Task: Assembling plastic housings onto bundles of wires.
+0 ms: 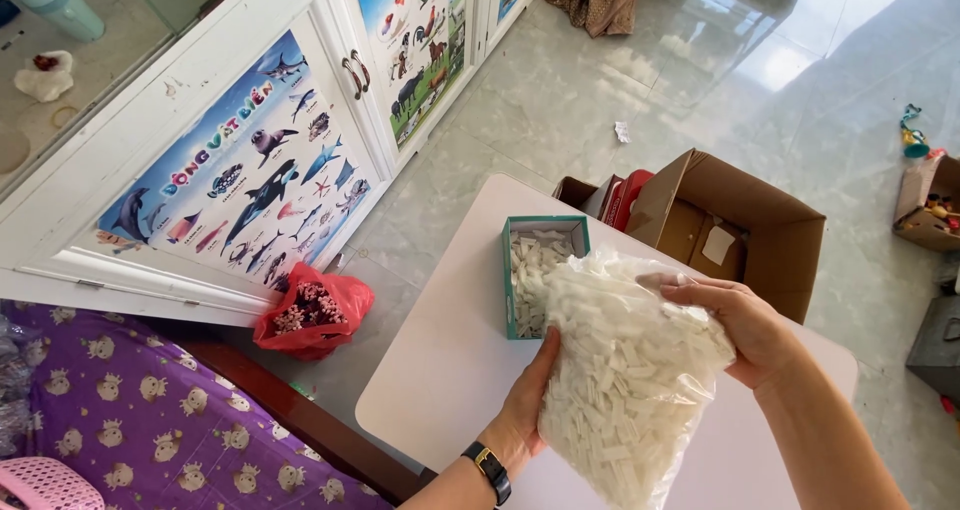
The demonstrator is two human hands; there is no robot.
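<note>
Nearest the camera, the left hand (522, 410), with a black watch (489, 467) on its wrist, cups the near side of a clear plastic bag (625, 370) packed with small white pieces, fingers pressed flat against the plastic. The right hand (735, 325) grips the same bag from the far side near its top, fingers curled over the gathered plastic. Between them the bag hangs tilted above the white table (440, 360), its top end close over a small teal box (540, 275).

That box sits on the table just beyond the bag, open and already holding more of the same white pieces; whether the bag's mouth is open I cannot tell, since the plastic is bunched there.

Past the table's far edge an open brown cardboard box (735, 225) stands on the tiled floor, with a red item (628, 198) tucked beside it. To the left, a red plastic bag (312, 312) rests on the floor by a white cabinet (200, 120) covered with animal posters. A purple patterned sheet (150, 420) fills the near left corner.
</note>
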